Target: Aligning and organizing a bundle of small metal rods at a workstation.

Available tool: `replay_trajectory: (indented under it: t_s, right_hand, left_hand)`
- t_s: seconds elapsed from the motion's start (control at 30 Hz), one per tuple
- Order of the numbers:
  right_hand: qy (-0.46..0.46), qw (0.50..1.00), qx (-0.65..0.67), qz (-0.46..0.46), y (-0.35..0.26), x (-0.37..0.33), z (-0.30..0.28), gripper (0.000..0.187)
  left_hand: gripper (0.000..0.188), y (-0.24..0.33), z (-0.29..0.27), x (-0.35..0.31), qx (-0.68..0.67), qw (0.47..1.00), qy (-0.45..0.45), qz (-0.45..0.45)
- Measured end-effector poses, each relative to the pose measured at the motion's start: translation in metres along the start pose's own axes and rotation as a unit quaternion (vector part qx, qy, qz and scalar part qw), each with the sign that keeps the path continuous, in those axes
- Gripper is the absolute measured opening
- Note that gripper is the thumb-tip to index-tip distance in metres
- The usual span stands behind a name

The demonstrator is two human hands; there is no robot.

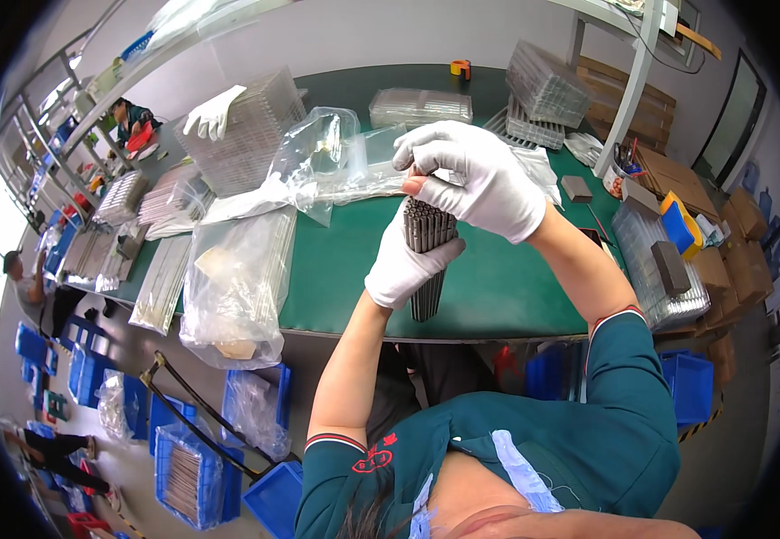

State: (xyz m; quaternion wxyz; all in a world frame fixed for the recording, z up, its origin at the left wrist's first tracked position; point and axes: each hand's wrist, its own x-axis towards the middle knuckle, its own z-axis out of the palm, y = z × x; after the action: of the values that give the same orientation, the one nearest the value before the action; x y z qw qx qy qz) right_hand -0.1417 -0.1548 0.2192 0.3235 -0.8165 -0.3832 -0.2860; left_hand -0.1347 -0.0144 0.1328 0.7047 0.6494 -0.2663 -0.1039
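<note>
A tight bundle of thin grey metal rods (427,232) stands nearly upright over the green table, with the lower ends near its front edge. My left hand (397,263), in a white glove, is closed around the bundle's middle. Just above the upper rod ends is my right hand (489,180), also gloved in white, with bare thumb and finger tips showing. Its fingers are curled in a pinch, and whatever may be between them is too small or hidden to make out.
A plastic-wrapped pack (237,287) lies left on the green table (336,269). Behind it are stacked clear trays (255,135) topped by a white glove (215,114). At right stand a grey block (576,188), a pen cup (619,175) and clear cases (655,260). Blue bins (197,476) sit on the floor.
</note>
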Motion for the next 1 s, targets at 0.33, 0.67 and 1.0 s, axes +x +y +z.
replay_trajectory:
  t_s: [0.33, 0.67, 1.0]
  right_hand:
    - [0.035, 0.998, 0.045, -0.04, 0.004, 0.004, 0.002, 0.012]
    - [-0.044, 0.998, -0.009, -0.042, 0.002, 0.009, -0.011, 0.011]
    - [-0.036, 0.997, -0.051, -0.054, -0.001, 0.008, -0.005, 0.014]
  left_hand:
    - [0.065, -0.004, -0.002, 0.001, 0.013, 1.0, -0.008, 0.021]
    - [0.056, 0.001, 0.001, 0.002, 0.033, 0.999, 0.007, -0.007]
    - [0.056, -0.007, -0.004, 0.002, 0.031, 0.999, 0.013, 0.013]
